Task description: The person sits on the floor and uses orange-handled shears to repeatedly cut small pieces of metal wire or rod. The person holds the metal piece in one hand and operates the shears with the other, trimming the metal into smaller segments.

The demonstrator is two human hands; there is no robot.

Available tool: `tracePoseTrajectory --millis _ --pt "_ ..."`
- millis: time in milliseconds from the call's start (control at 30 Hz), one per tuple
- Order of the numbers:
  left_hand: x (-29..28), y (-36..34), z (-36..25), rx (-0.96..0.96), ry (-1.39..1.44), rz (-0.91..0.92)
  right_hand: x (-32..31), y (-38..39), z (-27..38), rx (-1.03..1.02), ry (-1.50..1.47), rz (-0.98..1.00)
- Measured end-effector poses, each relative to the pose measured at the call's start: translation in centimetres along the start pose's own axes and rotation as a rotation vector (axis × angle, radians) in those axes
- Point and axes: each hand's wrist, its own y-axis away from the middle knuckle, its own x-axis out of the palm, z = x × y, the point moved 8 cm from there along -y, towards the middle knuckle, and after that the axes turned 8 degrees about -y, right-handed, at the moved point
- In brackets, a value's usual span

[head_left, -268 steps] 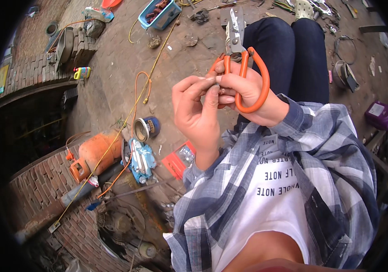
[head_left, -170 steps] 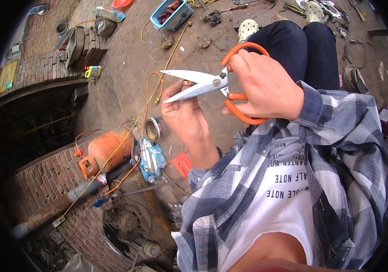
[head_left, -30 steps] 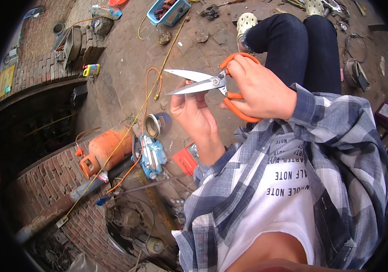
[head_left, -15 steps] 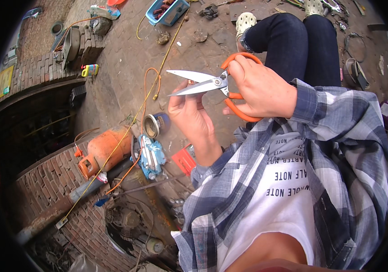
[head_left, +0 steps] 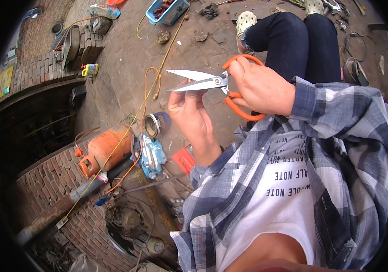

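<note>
The right hand (head_left: 261, 88) is gripping the orange-handled scissors (head_left: 216, 84), blades parted, above the brick floor (head_left: 126, 59). The left hand (head_left: 193, 113) is pinching something unclear beneath the blades. A yellow rectangular sign (head_left: 4, 82) is lying far left.

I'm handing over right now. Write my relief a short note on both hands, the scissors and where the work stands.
Right hand: grip closed in the orange handles of the scissors, blades open, tips pointing left.
Left hand: raised under the blades, fingertips pinched just below them; whatever they hold is too small to see.
Done: scissors lined up over the left fingers.
Left: blades not yet closed.
Below on the brick ground: orange gas cylinder, blue tool.
</note>
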Motion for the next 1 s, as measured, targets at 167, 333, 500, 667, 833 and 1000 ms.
tracePoseTrajectory --millis 167,333,500,667,833,1000 --pt "0.0 -0.1 0.5 -0.030 0.017 0.006 -0.2 0.0 -0.1 -0.006 0.012 -0.007" --pt "0.1 -0.3 1.0 -0.055 0.060 0.027 -0.4 0.0 -0.3 -0.033 0.028 -0.042" --pt "0.2 -0.2 1.4 -0.092 0.095 0.038 -0.3 -0.2 -0.5 -0.031 0.053 -0.054" --pt "0.2 -0.3 1.4 -0.106 0.092 0.020 -0.4 -0.3 -0.4 -0.051 0.063 -0.062" --pt "0.1 -0.2 1.7 -0.120 0.125 0.050 0.1 -0.4 -0.9 -0.063 0.076 -0.033" --pt "0.9 -0.2 0.8 -0.070 0.187 0.134 -0.5 -0.4 -0.3 -0.013 -0.020 0.022"
